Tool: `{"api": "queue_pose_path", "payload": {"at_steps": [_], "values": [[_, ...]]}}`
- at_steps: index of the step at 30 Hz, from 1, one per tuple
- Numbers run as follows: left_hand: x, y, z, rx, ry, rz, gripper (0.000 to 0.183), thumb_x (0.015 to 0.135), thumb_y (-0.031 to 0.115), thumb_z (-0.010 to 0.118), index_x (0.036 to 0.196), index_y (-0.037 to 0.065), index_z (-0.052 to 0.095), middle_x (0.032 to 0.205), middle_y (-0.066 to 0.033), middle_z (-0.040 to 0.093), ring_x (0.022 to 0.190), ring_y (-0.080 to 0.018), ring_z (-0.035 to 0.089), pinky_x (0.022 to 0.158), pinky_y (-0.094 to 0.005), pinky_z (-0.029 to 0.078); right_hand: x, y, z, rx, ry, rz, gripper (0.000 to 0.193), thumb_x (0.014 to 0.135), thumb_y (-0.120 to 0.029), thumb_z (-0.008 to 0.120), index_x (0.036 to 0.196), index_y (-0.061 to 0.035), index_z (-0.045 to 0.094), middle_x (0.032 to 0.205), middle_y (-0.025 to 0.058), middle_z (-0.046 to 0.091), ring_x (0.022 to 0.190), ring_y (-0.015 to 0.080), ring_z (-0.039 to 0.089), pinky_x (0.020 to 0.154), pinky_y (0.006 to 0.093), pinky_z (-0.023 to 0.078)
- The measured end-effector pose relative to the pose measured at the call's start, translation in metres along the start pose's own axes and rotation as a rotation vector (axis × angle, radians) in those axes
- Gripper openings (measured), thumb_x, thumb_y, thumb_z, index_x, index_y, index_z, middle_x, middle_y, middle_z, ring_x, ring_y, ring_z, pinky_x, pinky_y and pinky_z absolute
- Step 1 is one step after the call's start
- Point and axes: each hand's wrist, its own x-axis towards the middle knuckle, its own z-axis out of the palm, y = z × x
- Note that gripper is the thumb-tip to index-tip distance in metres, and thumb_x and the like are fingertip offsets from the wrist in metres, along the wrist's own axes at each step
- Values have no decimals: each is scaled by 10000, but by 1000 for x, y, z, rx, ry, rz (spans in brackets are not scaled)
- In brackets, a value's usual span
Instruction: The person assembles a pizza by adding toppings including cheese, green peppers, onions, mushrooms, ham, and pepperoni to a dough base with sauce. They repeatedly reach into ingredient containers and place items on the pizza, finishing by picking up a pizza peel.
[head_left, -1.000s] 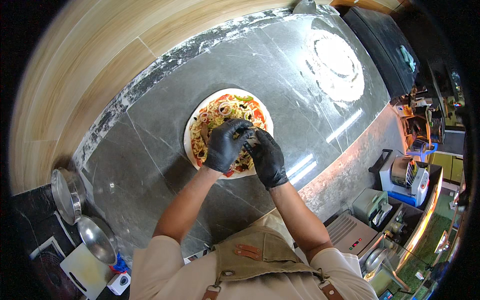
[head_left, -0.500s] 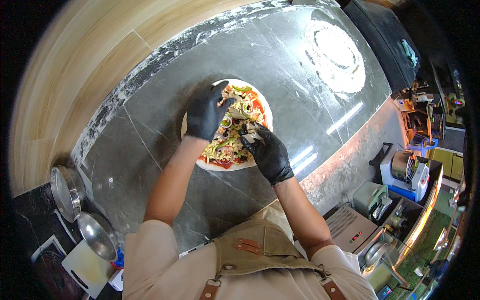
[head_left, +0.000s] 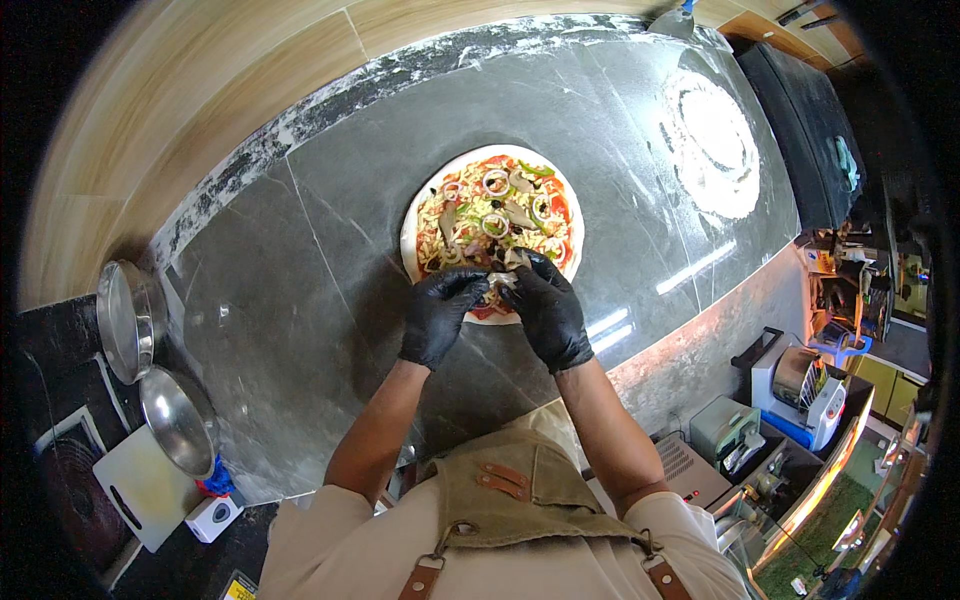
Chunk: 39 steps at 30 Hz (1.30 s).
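Head view: pale topping (head_left: 503,279) between left hand (head_left: 438,314) and right hand (head_left: 547,315), over pizza (head_left: 493,222)

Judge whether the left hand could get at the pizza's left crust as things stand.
Probably yes: the left hand is close to the crust and nothing stands between, though it seems busy with a pale topping piece.

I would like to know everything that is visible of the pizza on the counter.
The pizza is round, with a pale, raw-looking rim. On it show red sauce, shredded pale cheese, onion rings, green strips, small black bits and greyish, mushroom-like pieces. It lies flat on the grey counter, with no cuts visible. Black-gloved left and right hands partly cover its near side; whether they touch it is unclear.
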Motion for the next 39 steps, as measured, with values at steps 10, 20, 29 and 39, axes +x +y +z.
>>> {"api": "queue_pose_path", "payload": {"at_steps": [10,20,29,39], "values": [[-3,4,-17,593,238,539,396,874,105,807,1251,62,696,1055,-148,703,969,-275,688,848,-375,551,4,-6,-41,-1334,-109,-630,335,1030,-62,584,1356,11,570,1285,171,668,1157,308,671,980,379,564],[18,31,35,591,-43,609,350,872,26,726,1215,86,696,1098,-134,667,1060,-329,660,899,-416,533,-5,-16,-20,-209,-31,-56,299,1039,-183,625,1255,23,626,1170,121,690,1053,193,687,929,339,580],[32,13,35,792,-68,742,219,886,104,716,1094,71,654,1058,-138,621,999,-361,623,861,-470,512,-2,-23,-34,-1407,-30,-671,373,946,-191,716,1244,23,648,1234,228,672,1138,359,666,970,406,543],[23,29,52,867,-39,666,173,872,72,741,1037,46,698,1049,-163,639,1023,-366,624,922,-474,483,11,-8,-33,-616,-8,-472,322,998,-160,671,1261,22,645,1229,158,675,1155,247,657,932,352,575]]}}
